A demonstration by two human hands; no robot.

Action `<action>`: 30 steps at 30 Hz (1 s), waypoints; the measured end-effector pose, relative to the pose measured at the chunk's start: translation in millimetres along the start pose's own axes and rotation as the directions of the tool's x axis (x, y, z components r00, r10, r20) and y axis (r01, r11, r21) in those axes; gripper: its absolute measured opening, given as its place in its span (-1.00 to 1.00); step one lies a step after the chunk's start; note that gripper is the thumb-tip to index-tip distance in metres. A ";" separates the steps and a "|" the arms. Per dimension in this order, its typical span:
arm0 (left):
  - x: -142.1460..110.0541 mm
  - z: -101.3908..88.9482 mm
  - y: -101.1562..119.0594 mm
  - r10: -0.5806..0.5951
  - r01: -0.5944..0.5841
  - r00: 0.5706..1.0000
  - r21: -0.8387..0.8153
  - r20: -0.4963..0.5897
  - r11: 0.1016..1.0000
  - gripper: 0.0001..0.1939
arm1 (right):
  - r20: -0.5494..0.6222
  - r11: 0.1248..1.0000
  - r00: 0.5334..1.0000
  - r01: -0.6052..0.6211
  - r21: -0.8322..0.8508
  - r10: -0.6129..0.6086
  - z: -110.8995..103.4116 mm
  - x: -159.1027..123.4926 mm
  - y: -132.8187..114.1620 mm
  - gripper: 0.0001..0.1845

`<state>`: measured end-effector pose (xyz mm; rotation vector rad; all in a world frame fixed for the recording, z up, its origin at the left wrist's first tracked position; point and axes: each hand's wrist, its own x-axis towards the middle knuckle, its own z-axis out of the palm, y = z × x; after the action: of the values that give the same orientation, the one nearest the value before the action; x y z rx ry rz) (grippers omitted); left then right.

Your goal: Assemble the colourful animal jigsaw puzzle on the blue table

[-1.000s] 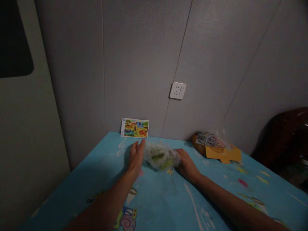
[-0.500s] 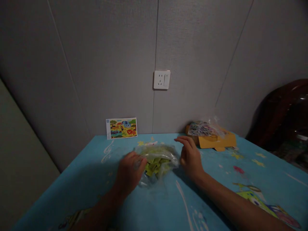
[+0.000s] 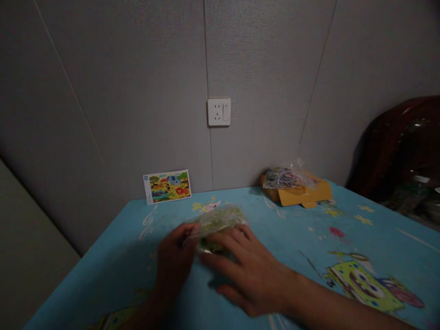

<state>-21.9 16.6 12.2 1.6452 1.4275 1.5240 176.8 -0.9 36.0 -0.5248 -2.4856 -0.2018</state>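
A clear plastic bag of green pieces (image 3: 220, 218) lies on the blue cartoon-printed table (image 3: 309, 247). My left hand (image 3: 174, 259) has its fingers curled round the bag's near left end. My right hand (image 3: 247, 270) lies across the bag's front with fingers stretched out toward the left hand, touching the plastic. The lower part of the bag is hidden under both hands.
A colourful animal picture card (image 3: 167, 186) leans against the grey wall at the table's back. An orange cardboard box (image 3: 302, 195) with a clear bag of printed pieces (image 3: 283, 177) on it sits at the back right. A wall socket (image 3: 219, 112) is above. A dark wooden chair (image 3: 398, 151) stands right.
My right hand has come from the bag's right side down over its front. My left hand has stayed gripping the bag's left end. The camera view has shifted to the right.
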 end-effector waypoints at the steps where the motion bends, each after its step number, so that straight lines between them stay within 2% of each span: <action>1: 2.4 -1.3 0.8 -0.054 0.054 0.998 -0.081 0.012 0.995 -0.78 | -0.016 0.995 0.997 -0.076 -0.068 0.075 0.7 -0.1 3.8 -0.33; 3: 6.1 -3.3 2.1 -0.103 0.128 0.987 -0.221 0.120 0.967 -0.71 | -0.122 0.958 0.972 -0.223 -0.180 0.203 7.5 0.2 15.8 -0.23; 4: 7.4 -4.1 2.3 -0.102 0.154 0.975 -0.269 0.197 0.951 -0.68 | -0.185 0.937 0.952 -0.281 -0.207 0.245 12.0 0.7 23.4 -0.28; 6: 9.6 -5.9 1.8 -0.070 0.168 0.954 -0.327 0.292 0.930 -0.61 | -0.242 0.933 0.941 -0.290 -0.212 0.237 18.6 2.9 39.5 -0.53; 7: 10.9 -7.0 0.8 -0.059 0.156 0.958 -0.339 0.281 0.928 -0.58 | -0.263 0.949 0.943 -0.255 -0.186 0.202 19.0 4.8 46.8 -0.72; 8: 12.3 -8.1 -0.6 -0.055 0.133 0.973 -0.346 0.225 0.929 -0.55 | -0.285 0.964 0.941 -0.226 -0.138 0.180 17.1 7.1 52.7 -0.83; 9: 13.8 -8.9 -2.5 -0.061 0.106 0.989 -0.352 0.137 0.930 -0.52 | -0.333 0.969 0.922 -0.234 -0.076 0.197 13.1 9.9 56.5 -0.85; 10: 15.2 -9.2 -4.8 -0.079 0.089 0.996 -0.364 0.041 0.927 -0.49 | -0.411 0.958 0.873 -0.288 -0.005 0.261 7.9 12.7 58.0 -0.80; 11: 16.2 -8.7 -7.2 -0.109 0.088 0.994 -0.395 -0.029 0.915 -0.45 | -0.498 0.924 0.789 -0.374 0.075 0.360 2.5 15.5 57.1 -0.75; 12: 16.3 -7.2 -9.6 -0.145 0.108 0.988 -0.450 -0.048 0.887 -0.42 | -0.561 0.871 0.682 -0.462 0.168 0.469 -1.9 18.0 54.0 -0.71; 13: 15.3 -4.7 -11.6 -0.183 0.155 0.983 -0.524 -0.002 0.837 -0.39 | -0.586 0.803 0.573 -0.535 0.261 0.572 -4.3 19.9 49.6 -0.66; 14: 13.2 -1.2 -13.1 -0.206 0.225 0.973 -0.599 0.101 0.768 -0.38 | -0.561 0.736 0.501 -0.583 0.345 0.660 -4.3 21.1 44.5 -0.62; 15: 10.1 2.7 -13.7 -0.200 0.311 0.949 -0.648 0.242 0.695 -0.38 | -0.485 0.673 0.477 -0.614 0.413 0.733 -1.8 21.4 39.8 -0.57; 17: 2.8 10.6 -12.0 -0.209 0.504 0.852 -0.643 0.480 0.577 -0.40 | -0.268 0.557 0.493 -0.667 0.495 0.828 8.8 19.4 34.7 -0.50; 18: -0.3 13.8 -10.0 -0.224 0.566 0.810 -0.623 0.542 0.541 -0.42 | -0.168 0.495 0.486 -0.691 0.527 0.857 15.2 17.4 35.1 -0.48; 19: -2.4 16.1 -7.4 -0.246 0.609 0.781 -0.612 0.575 0.505 -0.43 | -0.106 0.429 0.456 -0.701 0.570 0.884 21.4 15.0 37.4 -0.48; 20: -3.4 17.7 -4.9 -0.269 0.647 0.754 -0.607 0.599 0.460 -0.44 | -0.078 0.359 0.405 -0.684 0.636 0.911 26.7 12.4 41.0 -0.49; 22: -2.6 19.0 -1.4 -0.318 0.705 0.708 -0.598 0.631 0.382 -0.45 | -0.083 0.237 0.284 -0.569 0.787 0.955 33.5 7.4 48.8 -0.53; 23: -1.4 19.3 -0.9 -0.346 0.727 0.685 -0.574 0.641 0.376 -0.47 | -0.058 0.182 0.251 -0.507 0.843 0.966 34.9 5.3 51.6 -0.56; 24: -0.1 19.4 -1.2 -0.364 0.733 0.678 -0.554 0.638 0.395 -0.50 | -0.020 0.136 0.246 -0.466 0.874 0.969 34.8 3.5 53.3 -0.57; 25: 0.9 19.5 -2.1 -0.388 0.720 0.692 -0.541 0.609 0.435 -0.53 | 0.026 0.109 0.273 -0.467 0.878 0.962 33.3 1.9 53.9 -0.58; 26: 1.8 19.5 -3.3 -0.409 0.687 0.724 -0.536 0.555 0.490 -0.55 | 0.044 0.123 0.308 -0.501 0.857 0.950 30.4 0.4 53.6 -0.59; 27: 2.5 19.0 -4.6 -0.417 0.637 0.770 -0.539 0.484 0.551 -0.56 | 0.018 0.187 0.344 -0.553 0.812 0.939 26.2 -1.1 52.9 -0.60; 28: 3.2 18.0 -5.6 -0.422 0.578 0.816 -0.544 0.395 0.608 -0.57 | -0.071 0.306 0.380 -0.605 0.735 0.922 21.3 -2.6 52.0 -0.62; 29: 4.0 16.6 -6.3 -0.411 0.521 0.853 -0.542 0.320 0.659 -0.59 | -0.232 0.455 0.405 -0.637 0.623 0.884 16.2 -4.0 51.0 -0.64; 30: 5.0 14.7 -6.7 -0.390 0.477 0.879 -0.537 0.274 0.696 -0.62 | -0.373 0.587 0.453 -0.641 0.495 0.810 11.7 -5.4 49.9 -0.65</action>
<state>-11.6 27.7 4.5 0.9211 1.0104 1.3469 195.4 45.7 24.6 -1.1769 -1.4563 0.3216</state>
